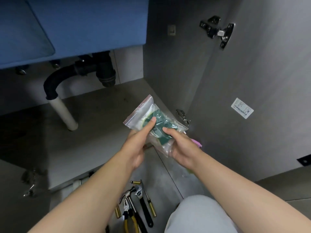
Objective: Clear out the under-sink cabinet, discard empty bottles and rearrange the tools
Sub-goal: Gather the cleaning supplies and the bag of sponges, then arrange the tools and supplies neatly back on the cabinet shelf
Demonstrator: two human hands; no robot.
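A clear zip bag (143, 113) with a red seal strip holds green and yellow scouring pads. Both hands grip it in front of the open cabinet: my left hand (138, 143) pinches its left side with the thumb on top, and my right hand (181, 145) holds its lower right end. Something pink (196, 142) shows behind my right hand. On the floor below lie a hammer (129, 195), an adjustable wrench (142, 201), yellow-handled pliers (128, 217) and a yellow-handled screwdriver (149, 202).
The grey cabinet floor (94, 118) lies under a blue sink basin (84, 22) with a black drain trap (101, 69) and a white pipe (64, 113). The open door (252, 81) stands at right. My knee (200, 214) is at bottom centre.
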